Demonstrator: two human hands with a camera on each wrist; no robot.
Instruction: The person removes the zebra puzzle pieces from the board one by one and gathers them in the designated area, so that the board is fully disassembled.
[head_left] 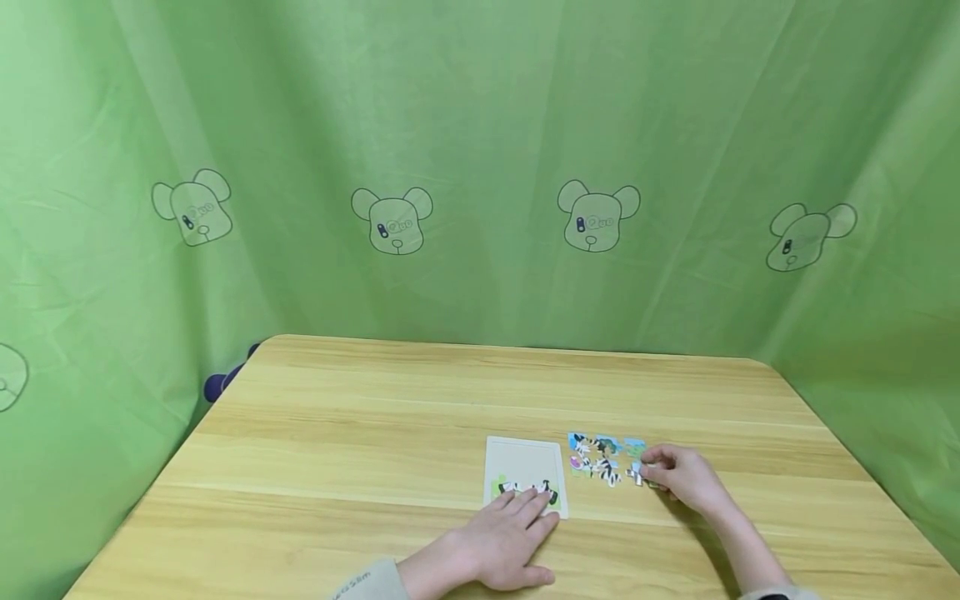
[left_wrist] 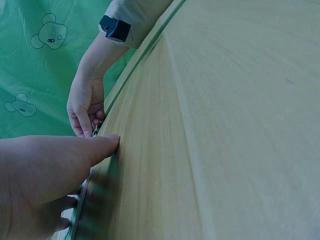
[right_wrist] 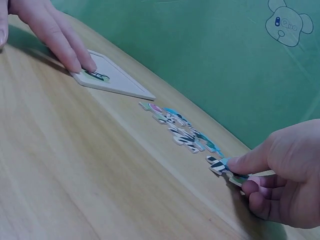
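My left hand (head_left: 510, 537) lies flat with its fingers spread over the lower part of a white puzzle frame (head_left: 522, 458). Partly under those fingers, a strip of green and black-and-white puzzle pieces (head_left: 553, 493) fills the bottom of the frame; the upper part shows bare backing. To the right, my right hand (head_left: 681, 475) pinches a striped puzzle piece (right_wrist: 216, 164) between thumb and curled fingers, close over the table. Beside it lie several loose puzzle pieces (head_left: 606, 472) with zebra stripes, blue and green, grouped between the frame and this hand.
Everything lies on a light wood-grain table (head_left: 337, 433) with rounded far corners. Green curtains (head_left: 480, 100) printed with bear heads hang behind it and at both sides. A dark purple object (head_left: 217, 385) shows past the table's left edge.
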